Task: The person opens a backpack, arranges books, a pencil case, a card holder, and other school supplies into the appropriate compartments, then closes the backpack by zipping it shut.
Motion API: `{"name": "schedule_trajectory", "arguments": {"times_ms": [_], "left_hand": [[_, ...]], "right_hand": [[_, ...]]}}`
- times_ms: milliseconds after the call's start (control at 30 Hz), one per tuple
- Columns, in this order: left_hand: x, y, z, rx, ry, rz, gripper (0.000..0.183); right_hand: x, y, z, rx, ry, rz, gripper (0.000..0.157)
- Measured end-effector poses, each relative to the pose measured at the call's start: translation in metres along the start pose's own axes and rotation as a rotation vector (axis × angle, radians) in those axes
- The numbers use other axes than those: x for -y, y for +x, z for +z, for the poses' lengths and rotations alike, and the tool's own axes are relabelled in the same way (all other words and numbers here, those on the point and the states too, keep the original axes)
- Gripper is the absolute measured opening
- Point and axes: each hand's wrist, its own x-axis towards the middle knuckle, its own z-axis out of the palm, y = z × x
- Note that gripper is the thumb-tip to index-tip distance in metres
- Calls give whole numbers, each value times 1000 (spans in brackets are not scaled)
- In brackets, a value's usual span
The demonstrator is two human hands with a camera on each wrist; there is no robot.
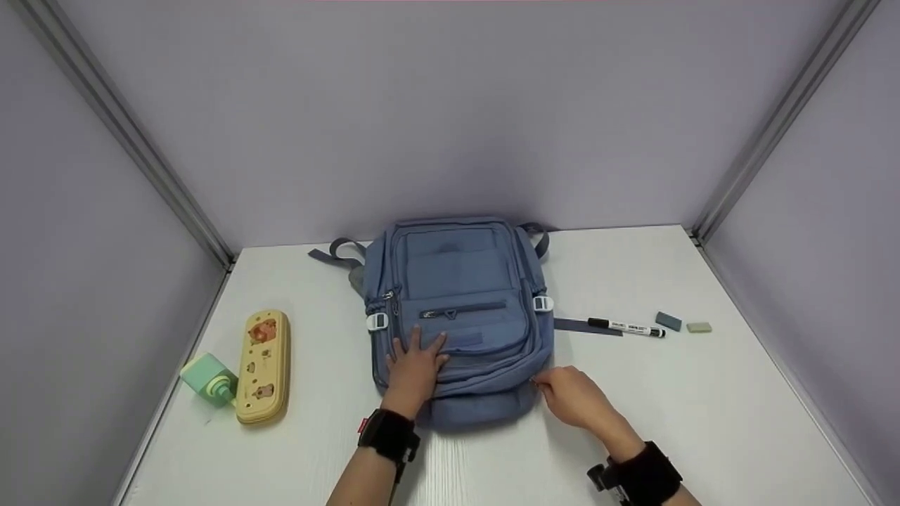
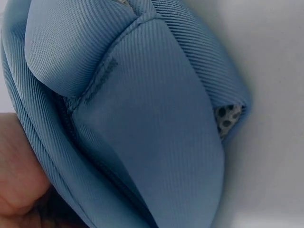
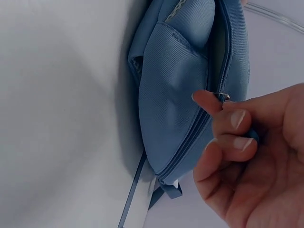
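A blue backpack [image 1: 457, 267] lies front side up on the white table. My left hand [image 1: 413, 372] rests on its lower front with the fingers spread; in the left wrist view only part of that hand [image 2: 21, 171] shows at the edge. At the bag's lower right corner, my right hand [image 1: 573, 397] pinches a zipper pull [image 3: 222, 97] between thumb and fingers. Above the pull in the right wrist view, the zipper [image 3: 219, 52] gapes; below it, the two sides run close together. The bag's inside is hidden.
To the left lie a yellow pencil case [image 1: 264, 365] with animal pictures and a mint-green bottle [image 1: 209, 378] touching it. On the right are a black-and-white marker [image 1: 629, 328], a bag strap [image 1: 576, 325], a dark eraser-like block [image 1: 668, 321] and a pale one [image 1: 699, 327]. Walls [image 1: 450, 112] enclose the table.
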Motion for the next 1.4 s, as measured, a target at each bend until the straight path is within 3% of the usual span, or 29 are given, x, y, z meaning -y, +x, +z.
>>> {"name": "schedule_trajectory", "arguments": {"times_ms": [167, 467, 600, 800, 933, 1067, 1133, 1233, 1400], "left_hand": [[0, 0, -1, 6, 9, 4, 44], [-2, 0, -1, 20, 23, -4, 44], [-3, 0, 0, 3, 53, 21, 44], [-5, -6, -3, -25, 82, 67, 42], [-14, -18, -7, -201, 139, 180, 32], [-32, -33, -9, -374, 162, 390, 20], [-41, -40, -9, -390, 142, 486, 18], [-52, -46, -3, -381, 134, 572, 25], [-61, -47, 8, -395, 219, 605, 36]], "right_hand": [[15, 0, 3, 41, 23, -61, 15], [37, 3, 14, 57, 44, -150, 18], [39, 2, 16, 59, 43, -109, 12], [37, 0, 12, 63, 123, 26, 12], [35, -1, 9, 43, 157, 63, 26], [35, 1, 7, 1, 177, 68, 33], [35, 3, 7, -22, 179, 61, 34], [36, 4, 7, -51, 179, 39, 34], [38, 5, 8, -9, 208, -28, 30]]}}
